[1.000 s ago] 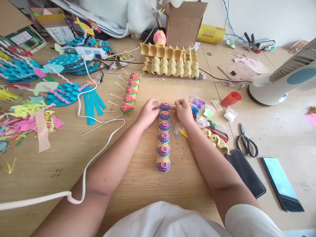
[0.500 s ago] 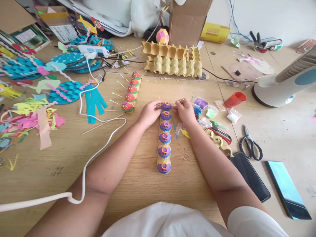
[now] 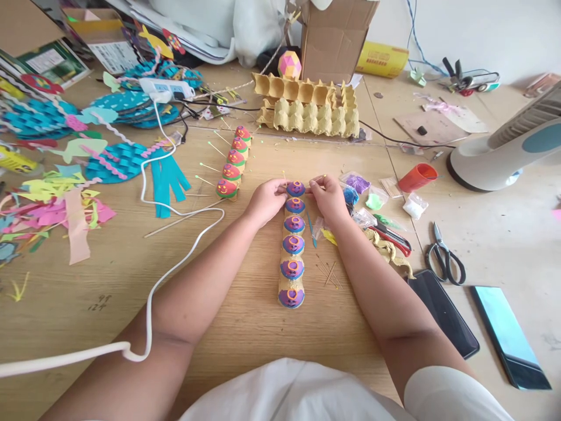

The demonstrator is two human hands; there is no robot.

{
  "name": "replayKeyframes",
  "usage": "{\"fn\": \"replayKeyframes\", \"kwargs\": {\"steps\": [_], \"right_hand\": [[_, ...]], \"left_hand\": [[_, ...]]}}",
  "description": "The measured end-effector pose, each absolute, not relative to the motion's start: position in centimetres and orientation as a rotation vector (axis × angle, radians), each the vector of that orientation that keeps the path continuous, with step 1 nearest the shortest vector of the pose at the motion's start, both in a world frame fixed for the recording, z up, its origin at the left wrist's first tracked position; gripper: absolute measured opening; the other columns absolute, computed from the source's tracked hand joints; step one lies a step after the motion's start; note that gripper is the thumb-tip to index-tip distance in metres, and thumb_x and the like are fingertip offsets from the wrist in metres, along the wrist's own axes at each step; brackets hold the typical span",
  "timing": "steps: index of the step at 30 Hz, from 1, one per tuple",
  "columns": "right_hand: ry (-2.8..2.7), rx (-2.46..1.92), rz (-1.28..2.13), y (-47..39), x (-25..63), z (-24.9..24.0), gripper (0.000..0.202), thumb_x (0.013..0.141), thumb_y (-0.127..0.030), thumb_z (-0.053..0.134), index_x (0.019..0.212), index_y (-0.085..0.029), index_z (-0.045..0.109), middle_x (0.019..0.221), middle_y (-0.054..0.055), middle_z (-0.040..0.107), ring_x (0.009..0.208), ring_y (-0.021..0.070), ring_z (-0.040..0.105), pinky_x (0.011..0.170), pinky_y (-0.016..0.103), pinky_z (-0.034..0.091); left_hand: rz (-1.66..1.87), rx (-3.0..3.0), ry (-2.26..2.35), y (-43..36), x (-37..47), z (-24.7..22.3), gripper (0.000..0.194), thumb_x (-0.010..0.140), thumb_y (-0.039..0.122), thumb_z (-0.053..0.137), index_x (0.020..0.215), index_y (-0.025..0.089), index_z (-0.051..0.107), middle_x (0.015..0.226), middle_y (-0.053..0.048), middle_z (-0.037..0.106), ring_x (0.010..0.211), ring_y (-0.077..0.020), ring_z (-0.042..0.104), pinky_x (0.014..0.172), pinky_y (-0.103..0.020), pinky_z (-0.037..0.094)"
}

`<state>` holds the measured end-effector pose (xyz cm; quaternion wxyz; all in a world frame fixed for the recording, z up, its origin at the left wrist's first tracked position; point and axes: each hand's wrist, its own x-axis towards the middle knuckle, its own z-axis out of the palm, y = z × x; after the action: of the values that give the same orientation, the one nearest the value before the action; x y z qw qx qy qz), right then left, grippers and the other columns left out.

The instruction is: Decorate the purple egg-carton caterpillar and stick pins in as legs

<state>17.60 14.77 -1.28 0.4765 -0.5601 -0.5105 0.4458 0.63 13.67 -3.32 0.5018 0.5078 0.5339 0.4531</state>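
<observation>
Taking the middle of the purple-and-blue egg-carton strip [image 3: 293, 244] as the clock's centre, its 6 decorated humps run in 1 line from 12 to 6 o'clock on the wooden table [image 3: 249, 327]. The left hand [image 3: 266, 203] is at 11 o'clock and the right hand [image 3: 328, 199] at 1 o'clock, with the far-end hump between their fingertips. The left thumb and fingers are bent and nearly together beside that hump, close to a thin upright stick [image 3: 284, 175]. The right fingers are curled in, thumb close to forefinger. Whether either hand pinches the strip or a stick, I cannot tell.

A red-and-green strip [image 3: 231, 171] lies between 10 and 11 o'clock, the egg cartons [image 3: 313, 118] at 12, a red cup [image 3: 414, 178] at 2, scissors [image 3: 445, 260] at 3, and loose toothpicks [image 3: 328, 275] at 4.
</observation>
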Motion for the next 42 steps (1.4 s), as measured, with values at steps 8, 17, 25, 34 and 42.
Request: {"fn": "replayKeyframes", "kwargs": {"steps": [8,17,25,34,42], "right_hand": [[-1.246,-1.412,1.120,14.8,17.8,-1.3,0.012,0.089,-0.025,0.064,0.079,-0.021,0.060,0.075,-0.001,0.070,0.072,0.0164,0.068,0.078,0.034,0.058],[-1.216,-1.385,1.137,15.0,17.8,-1.8,0.012,0.089,-0.025,0.064,0.080,-0.022,0.058,0.075,-0.001,0.069,0.074,0.0165,0.069,0.078,0.033,0.060],[-1.239,-1.411,1.121,14.9,17.8,-1.5,0.012,0.089,-0.024,0.065,0.079,-0.022,0.059,0.074,-0.001,0.069,0.072,0.0170,0.069,0.077,0.034,0.058],[-1.312,-1.400,1.067,15.1,18.0,-1.9,0.012,0.088,-0.026,0.064,0.078,-0.022,0.059,0.074,0.000,0.070,0.073,0.0175,0.069,0.076,0.033,0.056],[-1.406,-1.411,0.970,15.4,17.9,-2.3,0.014,0.086,-0.029,0.065,0.076,-0.022,0.060,0.074,0.000,0.070,0.072,0.0179,0.067,0.071,0.031,0.052]], "left_hand": [[1.116,1.228,1.253,13.9,0.6,-4.1,0.037,0.080,0.004,0.062,0.113,0.017,0.075,0.104,-0.006,0.080,0.097,-0.0191,0.075,0.093,-0.032,0.057],[1.119,1.225,1.251,14.0,0.6,-4.1,0.039,0.078,0.004,0.063,0.113,0.017,0.075,0.105,-0.007,0.080,0.099,-0.0197,0.074,0.096,-0.034,0.057],[1.105,1.243,1.248,13.9,0.6,-3.7,0.041,0.077,0.003,0.061,0.114,0.016,0.074,0.111,-0.009,0.080,0.103,-0.0209,0.074,0.099,-0.036,0.056],[1.110,1.245,1.255,13.7,0.7,-3.6,0.040,0.078,0.003,0.060,0.113,0.016,0.075,0.108,-0.008,0.080,0.101,-0.0207,0.074,0.097,-0.035,0.057],[1.125,1.232,1.233,13.8,0.7,-4.0,0.040,0.079,0.003,0.062,0.114,0.016,0.076,0.109,-0.008,0.081,0.101,-0.0203,0.075,0.098,-0.035,0.057]]}}
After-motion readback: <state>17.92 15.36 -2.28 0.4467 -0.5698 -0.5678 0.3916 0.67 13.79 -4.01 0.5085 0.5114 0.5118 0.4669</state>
